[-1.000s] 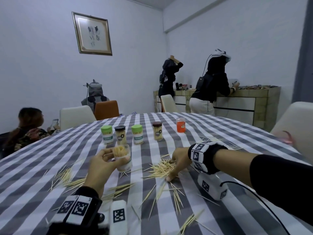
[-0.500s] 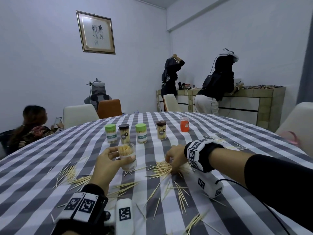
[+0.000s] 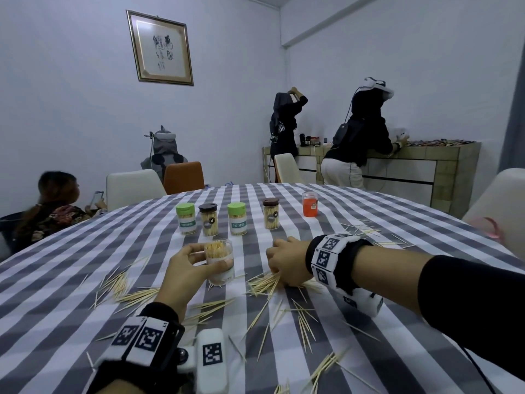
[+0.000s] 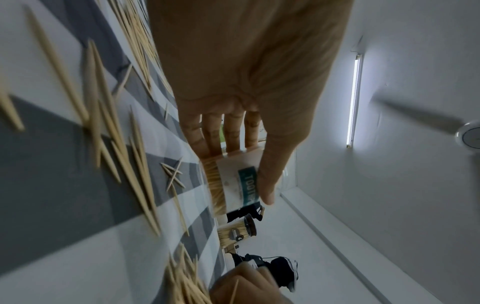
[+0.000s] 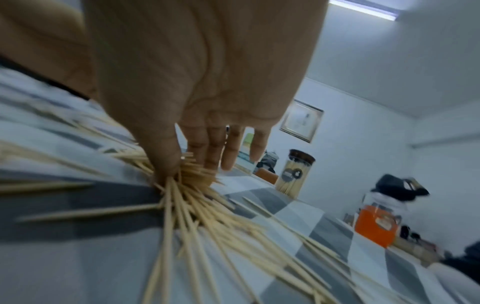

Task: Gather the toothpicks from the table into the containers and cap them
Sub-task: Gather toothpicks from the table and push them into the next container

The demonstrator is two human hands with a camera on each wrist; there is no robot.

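Here, your left hand [image 3: 189, 268] wraps thumb and fingers around an uncapped clear container [image 3: 219, 261] packed with upright toothpicks, its base on the striped surface [image 3: 71, 280]. Just to its right, your right hand [image 3: 288, 258] bears down on a heap of loose toothpicks [image 3: 265, 282], thumb and fingertips pinching a cluster of them against the cloth, as the right wrist view shows. More toothpicks lie scattered across the surface on both sides and toward you. Beyond your hands stands a row of capped containers: a green-lidded one [image 3: 186, 218], a dark-lidded one [image 3: 208, 219], a second green-lidded one [image 3: 237, 218] and a brown-lidded one [image 3: 271, 213], with an orange jar [image 3: 309, 204] farther right.
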